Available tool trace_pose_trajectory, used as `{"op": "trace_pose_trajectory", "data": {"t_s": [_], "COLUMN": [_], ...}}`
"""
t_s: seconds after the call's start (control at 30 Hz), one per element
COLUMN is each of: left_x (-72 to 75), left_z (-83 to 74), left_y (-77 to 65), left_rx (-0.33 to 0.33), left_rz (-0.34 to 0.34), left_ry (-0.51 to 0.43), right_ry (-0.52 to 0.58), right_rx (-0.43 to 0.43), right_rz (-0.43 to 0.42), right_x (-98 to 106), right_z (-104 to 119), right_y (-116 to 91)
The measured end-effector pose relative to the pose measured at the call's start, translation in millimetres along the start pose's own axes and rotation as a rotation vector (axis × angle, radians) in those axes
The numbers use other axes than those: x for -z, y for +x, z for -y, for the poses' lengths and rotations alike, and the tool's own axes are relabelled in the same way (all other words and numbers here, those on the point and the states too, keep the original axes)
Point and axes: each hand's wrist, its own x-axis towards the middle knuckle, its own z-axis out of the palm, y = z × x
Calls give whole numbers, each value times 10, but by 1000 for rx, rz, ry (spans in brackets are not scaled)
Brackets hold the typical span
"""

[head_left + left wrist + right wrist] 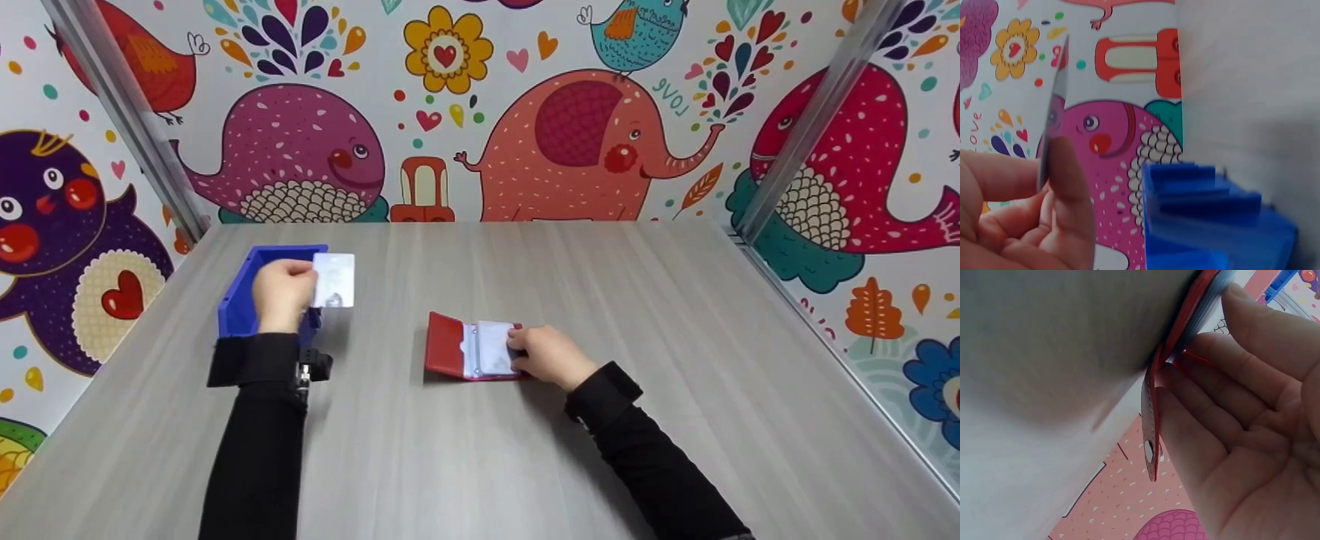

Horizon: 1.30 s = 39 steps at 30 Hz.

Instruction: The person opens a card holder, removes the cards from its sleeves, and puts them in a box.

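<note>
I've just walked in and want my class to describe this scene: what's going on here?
A person is working with both hands at a table. The left hand pinches a pale card, raised near a blue bin. The right hand holds the right side of a red card holder, which lies open, its pale inner pages showing. At this moment the card is apart from the holder, off to its left in the head view.

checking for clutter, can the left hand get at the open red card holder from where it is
Probably yes: past the card that the left hand pinches, the head view shows only tabletop up to the red card holder. The right hand grips its right edge, leaving the left side freer.
</note>
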Motion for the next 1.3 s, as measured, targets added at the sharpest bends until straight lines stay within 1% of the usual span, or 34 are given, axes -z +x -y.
{"op": "trace_pose_trajectory", "data": {"t_s": [0.13,0.37,0.47,0.6,0.77,0.9,1.07,1.3], "left_x": [93,246,303,348,337,297,227,157], "left_z": [38,139,207,302,408,469,493,431], "left_y": [56,151,197,234,251,251,251,239], "left_rx": [36,134,168,210,252,271,250,220], "left_rz": [-23,-60,-94,-147,-207,-247,-245,-228], "left_ry": [10,14,7,-30,-64,-57,-34,18], "right_ry": [0,-3,0,10,10,5,9,4], "right_rx": [4,16,9,-9,-12,-3,-3,-4], "right_rz": [-9,-5,1,14,13,9,5,-6], "right_x": [-8,-14,-12,-4,-1,-9,-10,-5], "right_z": [-4,-5,-1,5,7,3,3,-2], "right_y": [-1,-1,1,2,1,-1,-2,-7]}}
